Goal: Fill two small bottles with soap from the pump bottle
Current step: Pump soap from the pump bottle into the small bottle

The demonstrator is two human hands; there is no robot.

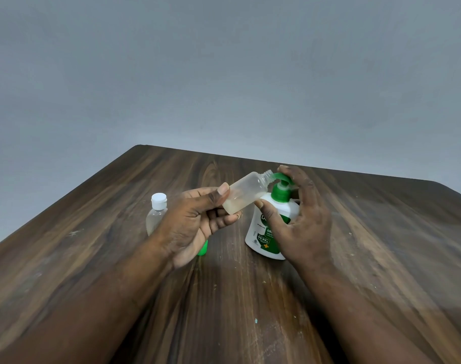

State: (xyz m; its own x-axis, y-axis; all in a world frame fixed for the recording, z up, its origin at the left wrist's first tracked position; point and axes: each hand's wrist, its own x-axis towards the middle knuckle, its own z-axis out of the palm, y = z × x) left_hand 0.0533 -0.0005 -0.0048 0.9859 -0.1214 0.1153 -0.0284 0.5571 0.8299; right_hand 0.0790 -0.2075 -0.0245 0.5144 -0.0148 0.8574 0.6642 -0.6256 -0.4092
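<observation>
A white pump bottle (260, 237) with a green pump head stands on the wooden table (237, 298). My right hand (300, 219) wraps round it, with fingers on top of the pump head and the thumb on the bottle's front. My left hand (195, 219) holds a small clear uncapped bottle (246, 194), tilted, its open neck right at the pump spout. A little pale liquid lies in its lower end. A second small clear bottle (157, 212) with a white cap stands upright to the left, partly behind my left hand.
A small green object (203, 249), perhaps a cap, peeks out on the table under my left wrist. The table's far edge runs just behind the bottles, with a plain grey wall beyond. Small specks dot the wood.
</observation>
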